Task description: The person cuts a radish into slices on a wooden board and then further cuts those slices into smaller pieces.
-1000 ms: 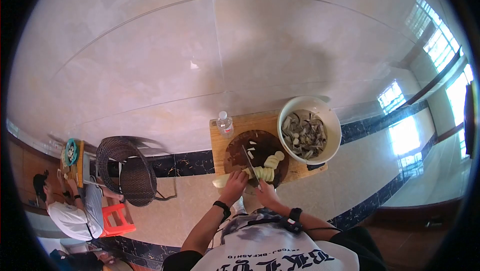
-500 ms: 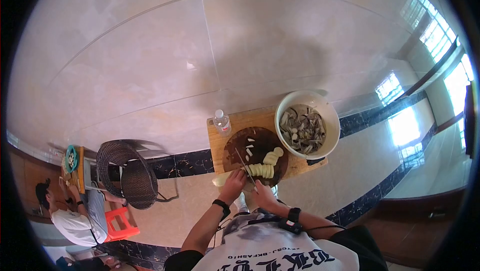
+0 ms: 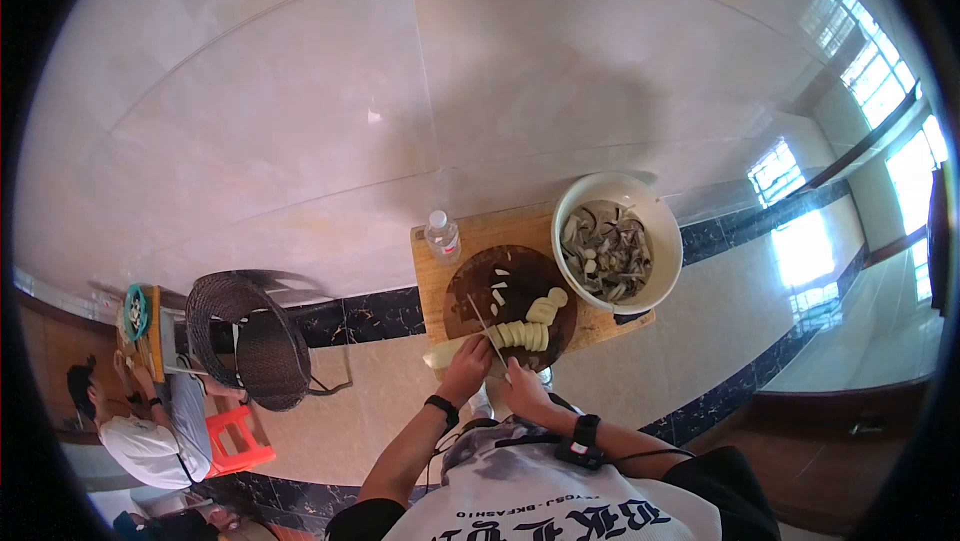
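My left hand [image 3: 466, 368] is closed over a long pale vegetable [image 3: 437, 354] lying at the near left of a round dark cutting board [image 3: 475, 279]. In my right hand [image 3: 525, 393] is a kitchen knife [image 3: 482, 316], its thin blade pointing away from me and standing against the vegetable beside my left fingers. To the right of the blade, a row of pale slices [image 3: 520, 336] leans together, with several rounder slices [image 3: 548, 305] farther up the board. A few thin white pieces [image 3: 498, 296] lie near the board's far side.
The board rests on a wooden table [image 3: 490, 233] against a tiled wall. A clear bottle [image 3: 442, 239] stands at its far left, and a white basin [image 3: 672, 241] of cut, dark-edged pieces at its right. Leftward are a wicker chair [image 3: 275, 361] and a seated person [image 3: 150, 446] on a red stool [image 3: 235, 441].
The whole view has shifted slightly. Both hands, the knife and the vegetable keep nearly the same places on the board.
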Tool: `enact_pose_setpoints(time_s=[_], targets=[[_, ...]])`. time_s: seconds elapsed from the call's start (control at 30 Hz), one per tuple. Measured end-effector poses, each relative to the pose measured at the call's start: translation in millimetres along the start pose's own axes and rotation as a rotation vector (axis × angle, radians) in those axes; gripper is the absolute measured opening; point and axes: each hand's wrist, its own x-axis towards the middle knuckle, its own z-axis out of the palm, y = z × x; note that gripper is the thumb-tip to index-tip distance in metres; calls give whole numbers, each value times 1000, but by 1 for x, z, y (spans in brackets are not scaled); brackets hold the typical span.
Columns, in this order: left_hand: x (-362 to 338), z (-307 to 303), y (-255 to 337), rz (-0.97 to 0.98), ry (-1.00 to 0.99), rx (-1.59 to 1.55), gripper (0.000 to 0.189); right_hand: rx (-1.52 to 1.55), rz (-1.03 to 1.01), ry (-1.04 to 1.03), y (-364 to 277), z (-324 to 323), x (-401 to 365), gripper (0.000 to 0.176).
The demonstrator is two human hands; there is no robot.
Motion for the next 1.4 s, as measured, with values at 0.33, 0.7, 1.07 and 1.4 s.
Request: enact_pose_setpoints(time_s=[0.33,0.7,1.07,1.4], targets=[[3,2,-6,-20,-38,5,32,-5,8,11,-2,4,8,33],[8,-3,-7,-9,-31,35,29,51,32,23,-2,9,24,32],[5,-4,-4,-47,-21,6,29,34,7,-6,12,12,37,35],[0,6,-2,-131,19,-28,30,51,-22,7,31,21,43,33]])
